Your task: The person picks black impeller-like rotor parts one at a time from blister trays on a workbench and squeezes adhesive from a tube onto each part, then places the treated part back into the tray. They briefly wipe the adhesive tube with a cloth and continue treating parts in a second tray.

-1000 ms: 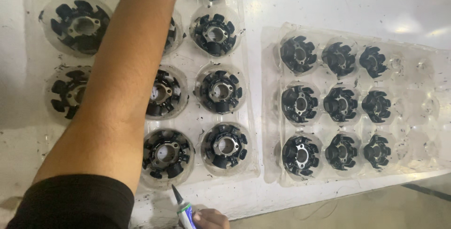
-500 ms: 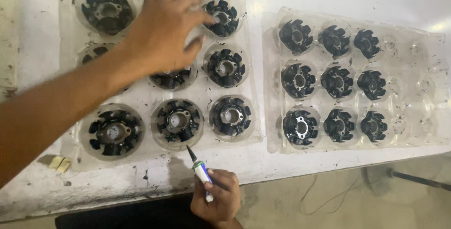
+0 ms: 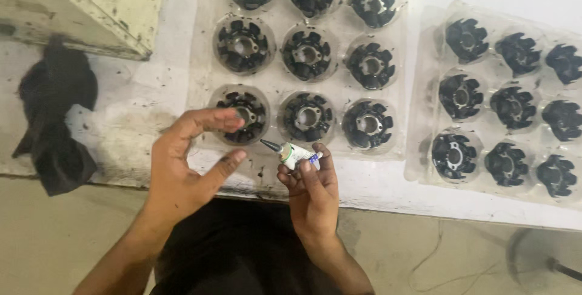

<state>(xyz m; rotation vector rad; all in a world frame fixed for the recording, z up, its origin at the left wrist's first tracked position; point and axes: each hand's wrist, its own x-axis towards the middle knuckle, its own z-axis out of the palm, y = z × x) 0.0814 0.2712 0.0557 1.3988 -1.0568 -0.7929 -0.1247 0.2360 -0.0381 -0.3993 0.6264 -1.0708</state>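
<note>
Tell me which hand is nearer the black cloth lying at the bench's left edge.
Left. The left hand hangs open just right of the black cloth; the right hand, gripping a small tube, is farther right.

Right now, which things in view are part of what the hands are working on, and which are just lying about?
In use:
- small white tube with a dark nozzle, held in the right hand
- black finned part in the near-left pocket, by the left hand
- clear tray holding it

Lying about:
- second clear tray of black parts, right
- black cloth, left
- pale box, top left
</note>
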